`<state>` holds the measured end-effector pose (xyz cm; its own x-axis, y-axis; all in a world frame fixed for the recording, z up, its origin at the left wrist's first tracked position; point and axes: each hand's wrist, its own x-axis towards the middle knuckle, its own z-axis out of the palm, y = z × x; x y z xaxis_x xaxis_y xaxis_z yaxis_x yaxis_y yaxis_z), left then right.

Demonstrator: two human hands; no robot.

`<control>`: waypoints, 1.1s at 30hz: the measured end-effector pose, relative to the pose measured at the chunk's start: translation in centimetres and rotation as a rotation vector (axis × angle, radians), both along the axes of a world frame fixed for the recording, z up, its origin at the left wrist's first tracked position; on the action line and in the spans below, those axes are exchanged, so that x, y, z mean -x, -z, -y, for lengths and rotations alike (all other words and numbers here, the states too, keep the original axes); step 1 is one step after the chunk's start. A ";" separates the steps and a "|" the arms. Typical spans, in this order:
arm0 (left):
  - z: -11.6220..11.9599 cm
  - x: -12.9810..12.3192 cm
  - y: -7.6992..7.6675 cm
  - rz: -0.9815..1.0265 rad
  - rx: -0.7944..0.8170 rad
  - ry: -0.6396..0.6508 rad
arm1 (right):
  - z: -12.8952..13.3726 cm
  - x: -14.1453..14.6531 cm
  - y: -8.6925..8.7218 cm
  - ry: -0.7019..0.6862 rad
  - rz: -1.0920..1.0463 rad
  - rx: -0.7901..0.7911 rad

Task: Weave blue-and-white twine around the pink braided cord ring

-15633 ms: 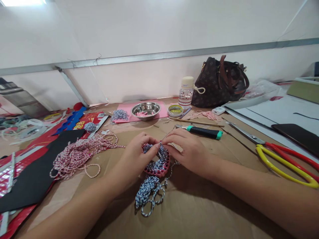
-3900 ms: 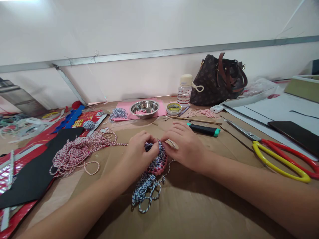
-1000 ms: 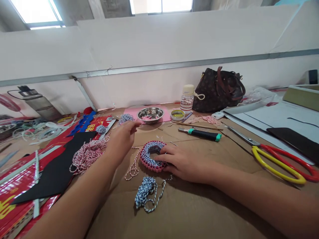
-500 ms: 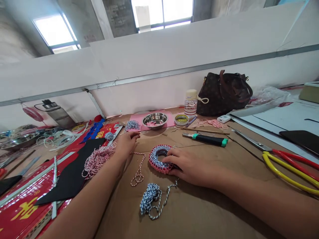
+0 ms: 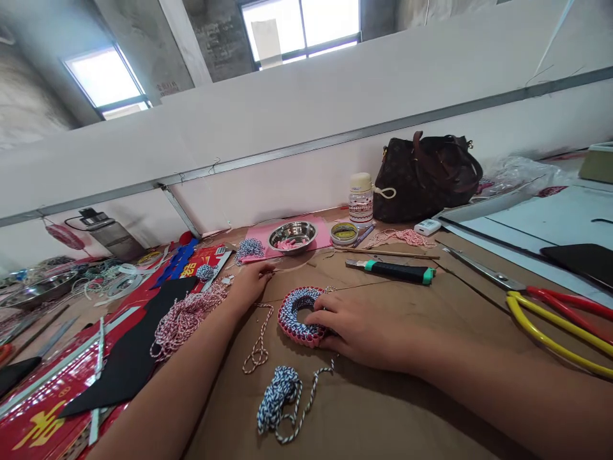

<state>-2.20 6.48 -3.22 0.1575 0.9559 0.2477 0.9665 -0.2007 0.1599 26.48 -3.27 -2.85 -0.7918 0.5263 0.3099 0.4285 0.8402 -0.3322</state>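
Red printed board point(image 5: 43, 425) at far left lies under a black sheet point(image 5: 127, 364), with a pink-and-white twine bundle point(image 5: 184, 326) at the sheet's edge. Left hand point(image 5: 251, 285) lies on the brown cardboard sheet point(image 5: 383, 409), forearm angled in from lower left, fingers closed together and pointing right; whether it pinches a fine strand cannot be told. Loose pink-and-white cord point(image 5: 257, 345) lies just below it. Next, the blue-and-white braided ring on a pink loom point(image 5: 301, 332) sits flat on the cardboard, touching the right hand. It appears light and fairly rigid, its cord soft and prone to snagging; the pink rim looks the safest hold. Blue-and-white twine bundle point(image 5: 278, 399) lies nearer the person, its strand trailing toward the ring. Right hand point(image 5: 359, 333) lies palm-down, forearm in from the right, fingers slightly spread and curved over the ring's right side; the thumb is hidden, so grip cannot be confirmed. Further right lie a utility knife point(image 5: 390, 271) and yellow-and-red scissors point(image 5: 543, 319).
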 end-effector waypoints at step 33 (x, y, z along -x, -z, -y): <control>-2.6 -3.1 -4.1 -0.577 0.156 0.118 | 0.0 0.5 -0.4 -0.033 -0.035 -0.084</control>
